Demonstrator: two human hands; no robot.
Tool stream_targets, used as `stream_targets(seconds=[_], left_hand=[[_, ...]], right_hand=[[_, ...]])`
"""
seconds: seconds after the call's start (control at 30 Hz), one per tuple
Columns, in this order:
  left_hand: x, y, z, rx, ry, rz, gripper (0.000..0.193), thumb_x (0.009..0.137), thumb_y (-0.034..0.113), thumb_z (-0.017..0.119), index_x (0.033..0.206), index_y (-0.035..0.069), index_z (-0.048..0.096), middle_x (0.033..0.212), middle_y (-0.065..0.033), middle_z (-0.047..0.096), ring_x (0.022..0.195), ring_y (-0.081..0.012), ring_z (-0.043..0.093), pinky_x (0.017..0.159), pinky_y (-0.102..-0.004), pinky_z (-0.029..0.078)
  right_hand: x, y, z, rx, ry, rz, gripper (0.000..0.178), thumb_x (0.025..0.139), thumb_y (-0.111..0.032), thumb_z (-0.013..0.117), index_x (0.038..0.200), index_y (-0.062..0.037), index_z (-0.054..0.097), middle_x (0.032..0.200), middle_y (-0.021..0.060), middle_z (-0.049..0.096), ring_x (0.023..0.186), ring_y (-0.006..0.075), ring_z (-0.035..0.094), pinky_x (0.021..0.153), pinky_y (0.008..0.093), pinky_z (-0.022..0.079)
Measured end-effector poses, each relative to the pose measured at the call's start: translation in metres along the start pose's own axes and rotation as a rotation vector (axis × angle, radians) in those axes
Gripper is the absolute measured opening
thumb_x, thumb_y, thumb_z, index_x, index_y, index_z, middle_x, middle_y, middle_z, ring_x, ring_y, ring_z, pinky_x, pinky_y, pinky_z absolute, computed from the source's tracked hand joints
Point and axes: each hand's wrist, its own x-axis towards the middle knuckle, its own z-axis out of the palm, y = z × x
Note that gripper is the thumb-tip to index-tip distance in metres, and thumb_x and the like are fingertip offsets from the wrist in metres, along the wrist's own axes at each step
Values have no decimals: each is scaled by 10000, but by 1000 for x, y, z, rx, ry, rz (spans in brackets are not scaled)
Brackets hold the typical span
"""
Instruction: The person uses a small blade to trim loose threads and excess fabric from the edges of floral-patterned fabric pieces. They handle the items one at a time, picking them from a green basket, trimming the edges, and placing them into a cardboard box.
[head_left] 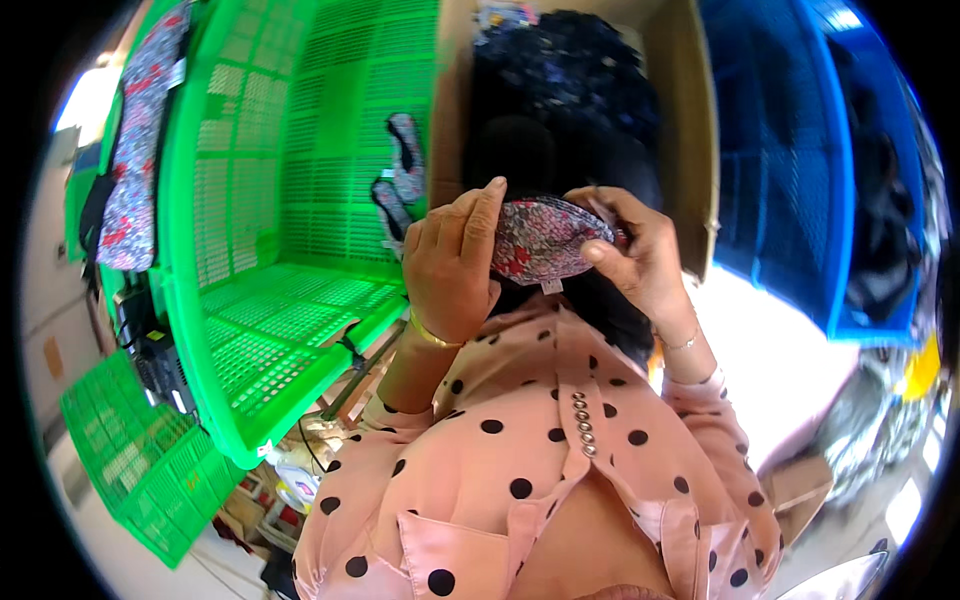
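Observation:
In front of my chest I hold a small floral fabric piece, grey with red and pink blossoms and rounded in outline. A little white tag sticks out from its lower edge. My left hand is closed on its left end, with the forefinger pointing up. On the other end my right hand grips the fabric, its thumb on the front and the fingers behind the upper edge. What lies behind the piece is hidden.
To the left stands a large green plastic basket with floral, black-lined pieces inside. A longer floral piece hangs over its far-left rim. Ahead is a cardboard box of dark fabric. Blue crates stand right; another green basket sits lower left.

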Motion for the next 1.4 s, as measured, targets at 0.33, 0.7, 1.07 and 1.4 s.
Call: stream_targets(seconds=[0.33,0.7,1.07,1.4], left_hand=[[-48,54,30,-708,-536,51,769,666,30,725,1382,30,444,1211,-152,604,1126,-296,571,995,-380,409],[-31,46,77,-966,-527,-32,178,790,12,737,956,-21,681,917,-89,658,761,-114,638,685,-232,513],[-45,42,97,-1037,-456,-364,140,819,49,717,930,21,637,786,-38,618,694,-105,583,631,-216,462],[-41,51,101,-778,-269,135,154,709,19,770,840,43,692,857,-66,666,790,-189,617,702,-290,509]], right_hand=[[-137,63,-28,176,49,308,242,878,-78,680,1100,14,650,968,44,673,867,90,599,802,231,483],[-152,72,-26,143,86,281,279,862,-80,689,1120,19,646,1010,65,680,918,111,617,858,250,484],[-160,99,-20,99,108,335,273,850,-90,703,1107,-5,669,1023,79,688,940,156,620,880,275,477],[-157,95,-19,135,109,366,283,846,-116,714,1104,-5,673,984,85,692,901,145,628,833,273,496]])
